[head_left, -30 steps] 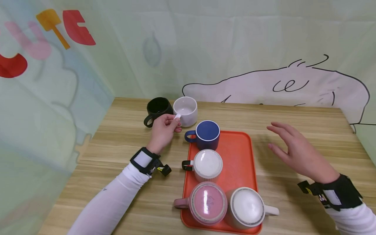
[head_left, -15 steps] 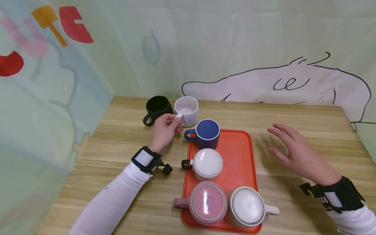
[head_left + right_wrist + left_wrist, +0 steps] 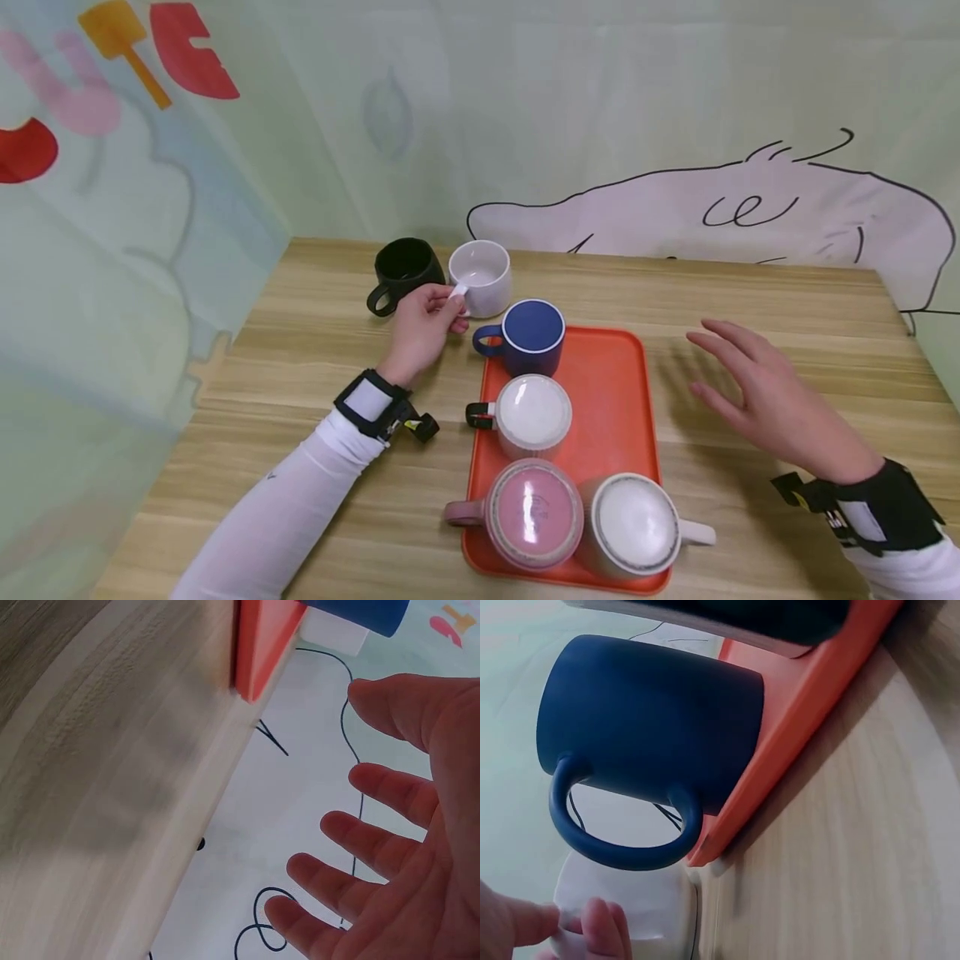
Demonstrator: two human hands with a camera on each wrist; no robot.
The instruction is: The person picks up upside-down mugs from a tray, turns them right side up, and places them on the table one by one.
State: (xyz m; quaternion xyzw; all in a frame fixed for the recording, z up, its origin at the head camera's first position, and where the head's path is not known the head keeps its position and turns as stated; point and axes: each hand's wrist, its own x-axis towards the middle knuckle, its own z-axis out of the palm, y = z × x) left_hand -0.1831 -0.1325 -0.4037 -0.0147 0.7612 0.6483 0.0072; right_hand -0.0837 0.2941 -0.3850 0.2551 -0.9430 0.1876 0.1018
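Left hand (image 3: 424,327) pinches the handle of the white mug (image 3: 481,280), which stands upright on the wooden table (image 3: 322,350) just beyond the red tray (image 3: 607,400), beside the black mug (image 3: 407,268). Right hand (image 3: 776,400) grasps nothing, fingers spread above table right of tray. Upside-down blue mug (image 3: 533,337) sits at tray's far left corner, near left hand.

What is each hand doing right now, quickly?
Left hand: holding the upright white mug by its handle, pinched between thumb and fingers.
Right hand: open, holding nothing, off to the right of the orange tray.
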